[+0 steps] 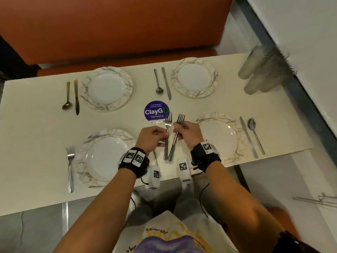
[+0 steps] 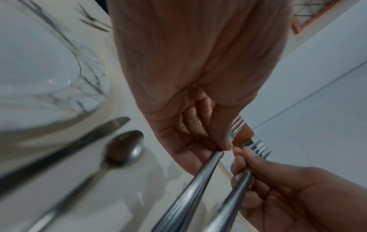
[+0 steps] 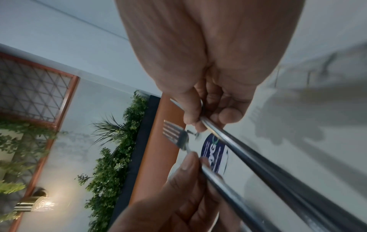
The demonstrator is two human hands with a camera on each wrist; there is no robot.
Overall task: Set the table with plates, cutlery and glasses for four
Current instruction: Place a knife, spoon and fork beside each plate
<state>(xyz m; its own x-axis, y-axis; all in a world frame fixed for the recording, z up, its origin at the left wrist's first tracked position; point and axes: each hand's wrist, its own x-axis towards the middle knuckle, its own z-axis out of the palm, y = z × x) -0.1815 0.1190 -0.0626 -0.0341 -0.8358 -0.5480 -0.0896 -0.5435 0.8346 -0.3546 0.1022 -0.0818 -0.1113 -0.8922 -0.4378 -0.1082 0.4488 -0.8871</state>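
at the far left a gold spoon and gold knife lie beside the far left plate, and a placed fork lies left of the near left plate. over the table's middle, the left hand pinches one fork by its neck, tines up. just beside it the right hand pinches a second fork the same way; their handles cross low down. further right sit the near right plate with knife and spoon, and stacked glasses at the far corner. the crossed handles could snag as the hands part, so a fork may slip from its light pinch and clatter onto a plate.
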